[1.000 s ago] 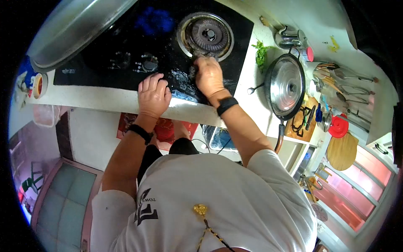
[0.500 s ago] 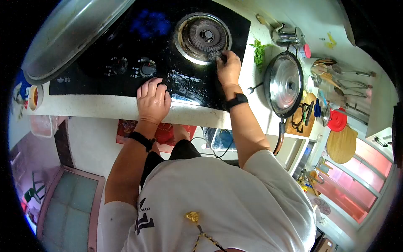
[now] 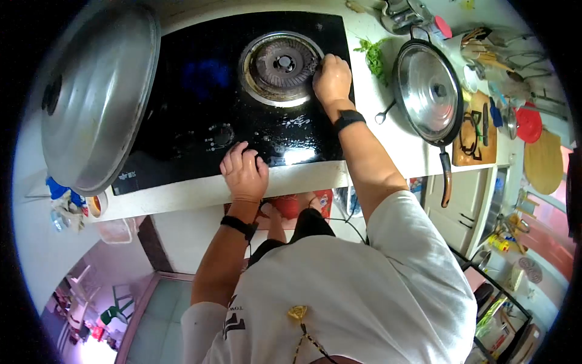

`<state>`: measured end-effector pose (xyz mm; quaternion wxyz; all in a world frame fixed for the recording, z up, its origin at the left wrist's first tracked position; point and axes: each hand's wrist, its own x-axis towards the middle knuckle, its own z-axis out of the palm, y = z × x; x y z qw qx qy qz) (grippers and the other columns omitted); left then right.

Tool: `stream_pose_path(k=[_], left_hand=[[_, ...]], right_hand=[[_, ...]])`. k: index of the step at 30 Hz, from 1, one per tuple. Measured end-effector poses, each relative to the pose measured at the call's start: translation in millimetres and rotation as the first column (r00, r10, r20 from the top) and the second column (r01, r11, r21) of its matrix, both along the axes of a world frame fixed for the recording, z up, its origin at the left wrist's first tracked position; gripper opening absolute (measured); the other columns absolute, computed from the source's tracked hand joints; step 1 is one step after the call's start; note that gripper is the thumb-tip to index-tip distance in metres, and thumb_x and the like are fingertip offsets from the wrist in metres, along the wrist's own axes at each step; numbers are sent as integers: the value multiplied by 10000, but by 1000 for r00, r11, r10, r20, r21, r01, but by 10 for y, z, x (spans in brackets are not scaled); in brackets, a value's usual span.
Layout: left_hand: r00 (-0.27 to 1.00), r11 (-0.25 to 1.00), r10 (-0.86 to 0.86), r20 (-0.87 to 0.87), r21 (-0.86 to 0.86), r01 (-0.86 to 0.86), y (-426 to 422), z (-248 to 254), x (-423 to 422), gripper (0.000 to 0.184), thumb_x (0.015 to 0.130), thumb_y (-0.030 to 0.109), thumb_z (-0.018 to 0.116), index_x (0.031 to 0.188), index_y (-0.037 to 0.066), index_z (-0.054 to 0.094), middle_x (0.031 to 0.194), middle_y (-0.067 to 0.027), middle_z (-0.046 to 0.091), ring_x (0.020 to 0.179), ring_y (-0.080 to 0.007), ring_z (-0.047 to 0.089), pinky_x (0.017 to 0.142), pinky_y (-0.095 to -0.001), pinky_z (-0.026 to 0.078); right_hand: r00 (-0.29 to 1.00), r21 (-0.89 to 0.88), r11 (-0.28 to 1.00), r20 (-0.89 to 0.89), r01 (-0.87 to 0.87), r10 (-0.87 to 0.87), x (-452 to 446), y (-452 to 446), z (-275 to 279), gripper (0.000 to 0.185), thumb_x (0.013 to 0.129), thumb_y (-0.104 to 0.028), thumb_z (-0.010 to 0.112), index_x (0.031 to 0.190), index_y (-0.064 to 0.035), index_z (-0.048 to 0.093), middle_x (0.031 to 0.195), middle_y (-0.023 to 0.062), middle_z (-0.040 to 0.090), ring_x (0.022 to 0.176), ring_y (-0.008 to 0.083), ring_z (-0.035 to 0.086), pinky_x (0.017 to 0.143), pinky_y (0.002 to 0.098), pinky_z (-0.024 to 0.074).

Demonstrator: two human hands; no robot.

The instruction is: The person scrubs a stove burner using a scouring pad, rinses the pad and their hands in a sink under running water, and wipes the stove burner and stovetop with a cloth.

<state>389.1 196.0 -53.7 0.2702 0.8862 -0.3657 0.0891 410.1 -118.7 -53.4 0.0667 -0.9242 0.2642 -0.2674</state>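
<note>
My right hand [image 3: 333, 79] is closed at the right side of the round burner [image 3: 282, 65], its fingertips at the metal ring. A dark scouring pad is in its grip, almost wholly hidden by the fingers in this view. The black glass hob [image 3: 200, 115] has wet patches and droplets near its front right part. My left hand [image 3: 245, 171] rests on the hob's front edge beside a control knob [image 3: 223, 134], fingers a little apart and nothing in them.
A large metal lid [image 3: 100, 103] stands tilted over the hob's left side. Right of the hob lie green leaves [image 3: 374, 59], a spoon [image 3: 381, 116] and a lidded pan [image 3: 427, 91]. Farther right are a wooden board [image 3: 482, 153] and a red lid [image 3: 528, 124].
The view has shifted, showing more of the metal lid. My right hand has moved from the burner's front round to its right side. My left hand stays at the hob's front edge.
</note>
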Motion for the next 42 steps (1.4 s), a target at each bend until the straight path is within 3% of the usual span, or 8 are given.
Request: stream_pose_path(k=[4, 10, 17, 21, 30, 33, 36, 42], left_hand=[[1000, 1000, 1, 19, 1, -1, -45, -70, 41, 206, 796, 147, 664, 989, 96, 610, 1237, -110, 584, 1159, -339, 530, 978, -476, 389], [999, 999, -28, 19, 42, 27, -46, -50, 46, 202, 803, 138, 652, 994, 87, 609, 1234, -123, 581, 1161, -346, 531, 976, -488, 398], [995, 1000, -25, 95, -2, 25, -40, -77, -18, 189, 815, 137, 634, 992, 79, 607, 1227, -122, 583, 1167, -358, 528, 993, -497, 392], [996, 1000, -5, 89, 13, 4, -71, -78, 31, 187, 809, 148, 637, 983, 88, 606, 1234, -116, 579, 1185, -356, 519, 1007, -498, 390], [997, 1000, -6, 73, 3, 6, -34, -93, 2, 201, 787, 136, 646, 978, 87, 608, 1236, -118, 577, 1177, -351, 520, 1009, -497, 391], [997, 1000, 4, 76, 5, -5, -72, -108, 28, 201, 783, 134, 647, 974, 87, 607, 1231, -116, 579, 1168, -354, 523, 999, -493, 398], [999, 1000, -17, 35, 4, 17, -59, -72, 29, 190, 809, 133, 642, 987, 73, 609, 1228, -138, 585, 1158, -369, 516, 1018, -505, 371], [998, 1000, -14, 62, 5, 14, -48, -41, -8, 185, 808, 124, 645, 979, 67, 602, 1219, -143, 585, 1154, -369, 521, 1015, -510, 374]], right_hand=[[996, 122, 989, 16, -86, 85, -371, 563, 36, 246, 699, -52, 717, 914, -35, 598, 904, 171, 622, 893, 372, 584, 792, 477, 474], [992, 144, 983, 43, 111, -118, -62, 362, 59, 152, 722, -51, 669, 861, -35, 611, 878, 153, 656, 873, 366, 610, 781, 476, 473], [958, 253, 926, -131, 281, -255, 16, 352, 174, 174, 779, -88, 641, 946, -44, 652, 982, 164, 698, 952, 362, 634, 842, 476, 497], [971, 241, 947, -164, 211, -175, -199, 582, 159, 162, 811, -86, 622, 965, -45, 650, 994, 172, 678, 981, 368, 632, 856, 467, 503], [974, 188, 956, -66, 224, -216, 76, 180, 85, 104, 838, -83, 586, 924, -51, 634, 949, 160, 679, 936, 368, 639, 826, 482, 515], [996, 173, 982, -65, 70, -60, -178, 421, 13, 120, 800, -93, 629, 908, -40, 623, 937, 167, 677, 923, 375, 635, 812, 493, 512], [978, 205, 959, -112, 194, -174, -5, 325, 88, 135, 791, -90, 635, 916, -43, 623, 927, 170, 681, 925, 370, 643, 820, 487, 514], [993, 172, 979, -61, 112, -103, 192, -72, 87, 131, 812, -64, 604, 939, -35, 622, 944, 184, 679, 925, 375, 639, 821, 470, 516]])
